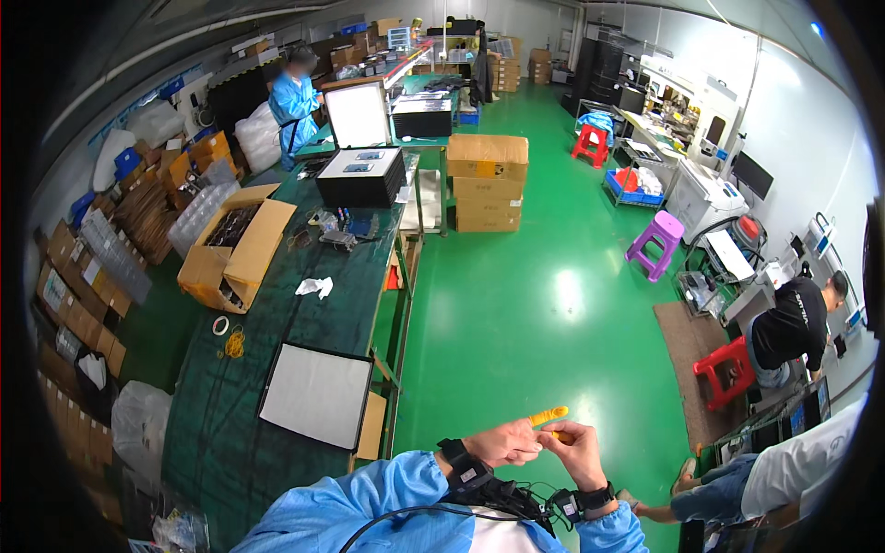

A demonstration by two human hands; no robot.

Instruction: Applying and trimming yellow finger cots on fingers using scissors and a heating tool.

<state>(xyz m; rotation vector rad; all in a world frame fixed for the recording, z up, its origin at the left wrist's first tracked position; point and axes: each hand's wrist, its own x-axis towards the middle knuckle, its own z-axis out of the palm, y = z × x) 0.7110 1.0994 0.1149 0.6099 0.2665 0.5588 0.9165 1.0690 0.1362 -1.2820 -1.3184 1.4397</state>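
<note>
In front of my body both hands come together over the floor, right of the workbench. My left hand (503, 444) has its index finger stretched out, with a yellow finger cot (549, 416) on it; its other fingers are bent. My right hand (579, 453) touches the left fingers and pinches a second, smaller yellow piece (560, 435), which looks like another finger cot. The fingers partly hide where this piece sits. Black wrist devices with cables are strapped at both wrists, over light blue sleeves.
The green workbench (230, 405) on my left bears a white panel with a black frame (316, 394), yellow rubber bands (235, 343), a tape roll (220, 325) and an open carton (241, 244). Stacked cartons (487, 189) and a purple stool (654, 241) stand ahead. People are at the right and far left.
</note>
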